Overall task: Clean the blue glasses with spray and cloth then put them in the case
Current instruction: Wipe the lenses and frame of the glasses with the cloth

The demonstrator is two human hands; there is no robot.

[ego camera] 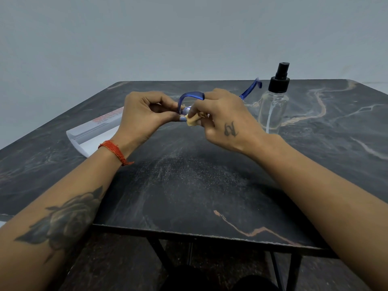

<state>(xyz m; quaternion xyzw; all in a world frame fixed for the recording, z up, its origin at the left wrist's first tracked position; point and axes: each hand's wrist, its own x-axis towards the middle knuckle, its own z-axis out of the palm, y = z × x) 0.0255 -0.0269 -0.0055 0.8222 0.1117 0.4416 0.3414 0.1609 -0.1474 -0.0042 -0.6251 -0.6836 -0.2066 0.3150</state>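
Blue glasses [190, 97] pinched btwn both hands' fingers [168, 116].

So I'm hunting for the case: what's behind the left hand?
A white case lies on the table behind the left hand, which covers its far end; whether it is open is unclear.

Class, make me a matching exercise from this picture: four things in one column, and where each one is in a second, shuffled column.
1. blue glasses
2. cloth
3. spray bottle
4. case

a. standing on the table, right of the hands
b. pinched in the right hand
c. lying open on the table, left
d. held up by the left hand

Pairs: 1-d, 2-b, 3-a, 4-c
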